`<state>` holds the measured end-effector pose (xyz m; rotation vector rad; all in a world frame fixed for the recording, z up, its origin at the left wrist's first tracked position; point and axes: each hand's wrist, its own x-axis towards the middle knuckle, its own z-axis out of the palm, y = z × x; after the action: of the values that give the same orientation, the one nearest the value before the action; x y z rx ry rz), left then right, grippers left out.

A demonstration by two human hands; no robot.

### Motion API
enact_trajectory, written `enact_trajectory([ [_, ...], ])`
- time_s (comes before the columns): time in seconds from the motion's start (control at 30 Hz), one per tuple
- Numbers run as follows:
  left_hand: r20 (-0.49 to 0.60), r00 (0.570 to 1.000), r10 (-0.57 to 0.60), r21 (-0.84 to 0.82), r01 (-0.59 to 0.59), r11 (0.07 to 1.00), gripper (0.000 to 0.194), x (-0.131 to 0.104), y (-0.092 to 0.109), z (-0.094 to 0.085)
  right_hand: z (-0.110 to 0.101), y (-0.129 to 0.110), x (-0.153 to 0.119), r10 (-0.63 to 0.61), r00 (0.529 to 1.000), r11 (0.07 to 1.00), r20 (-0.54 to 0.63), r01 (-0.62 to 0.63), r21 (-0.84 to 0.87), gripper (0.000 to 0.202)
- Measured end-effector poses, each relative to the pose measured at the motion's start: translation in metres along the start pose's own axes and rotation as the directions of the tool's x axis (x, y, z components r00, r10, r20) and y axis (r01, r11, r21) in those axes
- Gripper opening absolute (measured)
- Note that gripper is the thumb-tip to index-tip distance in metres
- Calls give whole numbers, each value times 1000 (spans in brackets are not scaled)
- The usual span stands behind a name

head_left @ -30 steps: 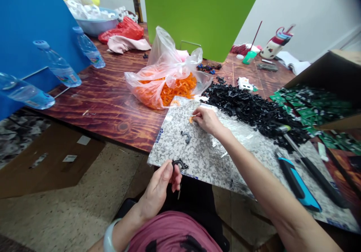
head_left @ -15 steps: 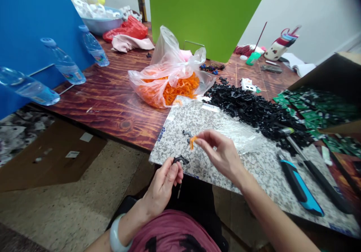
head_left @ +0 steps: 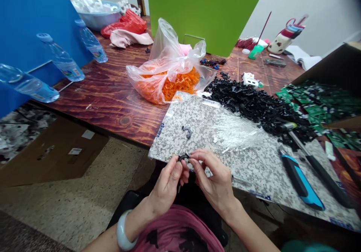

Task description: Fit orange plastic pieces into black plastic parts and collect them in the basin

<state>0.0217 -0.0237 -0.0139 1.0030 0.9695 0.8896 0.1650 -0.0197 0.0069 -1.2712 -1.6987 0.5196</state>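
Low in front of me, past the near edge of the speckled board [head_left: 197, 116], my left hand [head_left: 167, 178] pinches a small black curved part [head_left: 184, 157]. My right hand [head_left: 211, 176] is closed at the right end of that part, its thumb and fingertips pressed together. Whether the orange piece is between them cannot be made out. Another small black part [head_left: 187, 132] lies on the board just beyond my hands. Farther right on the board is a spread of thin clear sticks [head_left: 237, 131].
A knotted bag of orange pieces [head_left: 169, 81] stands behind the board. Right of it lie a heap of black parts [head_left: 254, 103], a hammer [head_left: 318, 169] and a blue-black cutter [head_left: 301, 180]. Green circuit boards [head_left: 332, 101] fill the far right. Bottles [head_left: 63, 62] lean at left.
My right hand has come down and left from over the board to the black part in my left hand. The orange piece it held no longer shows. The view has shifted slightly.
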Motion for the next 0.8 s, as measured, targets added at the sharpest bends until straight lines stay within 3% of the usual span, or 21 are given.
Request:
enact_trajectory([
  [0.1, -70, 997, -36, -198, 22, 980, 38, 5, -2, 2, -11, 3, -13, 50, 998, 999, -44, -50, 14, 19],
  [0.17, -129, 992, -1, -276, -35, 961, 35, 6, -1, -1, -23, 6, -30, 86, 994, 996, -74, -83, 42, 20],
  [0.23, -192, 980, 58, -306, -116, 945, 31, 5, 3, -8, -35, 12, -51, 115, 993, 991, 12, -115, 63, 20],
  [0.3, -217, 973, 79, -299, -143, 943, 32, 3, 6, -16, -41, 23, -76, 167, 965, 984, 202, -176, 24, 16],
  [0.37, -247, 965, 83, -287, -155, 945, 32, 1, 7, -23, -38, 39, -100, 271, 907, 962, 321, -252, -100, 13],
  [0.5, -253, 966, 50, -272, -121, 955, 30, -3, 4, -26, -20, 69, -132, 447, 858, 878, 255, -366, -308, 18],
  [0.63, -214, 977, 8, -260, -64, 963, 30, -4, 1, -21, -9, 78, -135, 474, 837, 859, 272, -373, -350, 29],
  [0.8, -201, 978, -63, -277, 5, 961, 32, -2, 5, -16, -13, 71, -120, 457, 753, 846, 474, -204, -492, 34],
])
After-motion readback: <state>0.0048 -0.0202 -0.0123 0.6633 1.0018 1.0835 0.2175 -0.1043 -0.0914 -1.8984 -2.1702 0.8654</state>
